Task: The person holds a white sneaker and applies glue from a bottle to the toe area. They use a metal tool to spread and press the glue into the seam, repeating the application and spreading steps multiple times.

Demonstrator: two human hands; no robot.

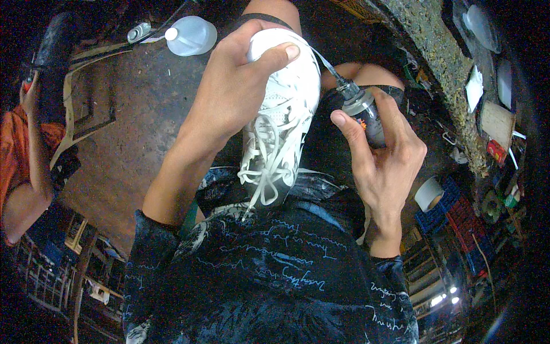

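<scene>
My left hand is wrapped round the toe end of a white sneaker, its thumb pressed on the pale upper surface. The loosely tied white laces lie toward my body. My right hand grips a small dark bottle with a clear collar and a thin nozzle, which reaches along the shoe's right edge near the toe; I cannot tell whether its tip touches. My knees show behind the shoe and hands, and my dark printed shirt is below them.
A translucent jug stands on the brown floor. At left is another person's arm in orange, their hand on a dark object. A rough ledge at right holds scraps; below lie a white tape roll and blue-red crates.
</scene>
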